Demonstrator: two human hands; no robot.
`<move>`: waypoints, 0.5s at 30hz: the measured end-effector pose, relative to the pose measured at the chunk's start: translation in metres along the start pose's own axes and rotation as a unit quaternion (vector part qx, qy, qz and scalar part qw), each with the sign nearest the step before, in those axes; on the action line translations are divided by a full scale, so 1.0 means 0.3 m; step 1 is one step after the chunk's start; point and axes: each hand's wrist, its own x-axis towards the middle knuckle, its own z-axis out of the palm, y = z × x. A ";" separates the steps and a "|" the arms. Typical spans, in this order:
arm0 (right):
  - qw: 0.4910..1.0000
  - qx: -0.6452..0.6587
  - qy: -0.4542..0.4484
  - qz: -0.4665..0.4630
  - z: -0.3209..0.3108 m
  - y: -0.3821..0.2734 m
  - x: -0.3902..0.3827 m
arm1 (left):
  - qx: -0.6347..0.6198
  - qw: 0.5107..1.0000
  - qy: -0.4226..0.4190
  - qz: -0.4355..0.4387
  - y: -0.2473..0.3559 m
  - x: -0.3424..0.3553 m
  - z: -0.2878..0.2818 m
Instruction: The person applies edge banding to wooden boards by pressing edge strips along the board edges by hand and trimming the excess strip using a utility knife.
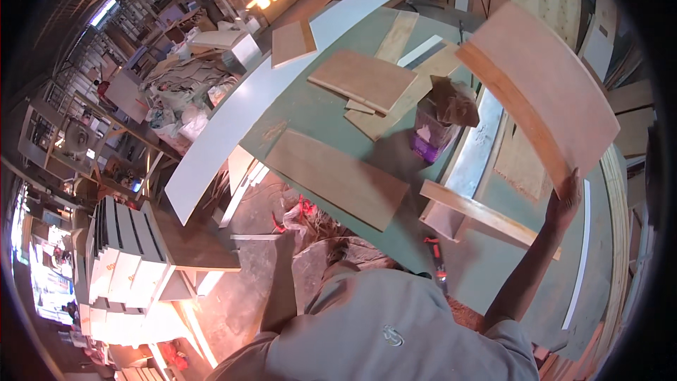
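My right hand (566, 201) grips the lower edge of a pinkish-brown wooden board (546, 74), its fingers closed round the corner. The board is raised at a tilt over the right side of the green-topped worktable (493, 279), and its lighter, thick edge faces left. My left arm (281, 289) hangs beside the table's near left edge. Its hand (285, 241) is blurred against the floor, so I cannot make out its fingers. Flat on the table lie one brown board (340, 178) and another brown board (363, 79).
A clear tub (431, 134) with purple at its bottom stands mid-table. Nearby are a wooden frame piece (486, 213) and a red-and-black tool (436, 257). A long white panel (243, 116) runs along the left edge. Stacked white panels (127, 254) stand left.
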 end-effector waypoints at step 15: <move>0.955 -0.048 -0.025 0.293 0.862 0.798 -1.003 | -0.677 0.687 -0.259 -0.053 0.402 0.650 -0.525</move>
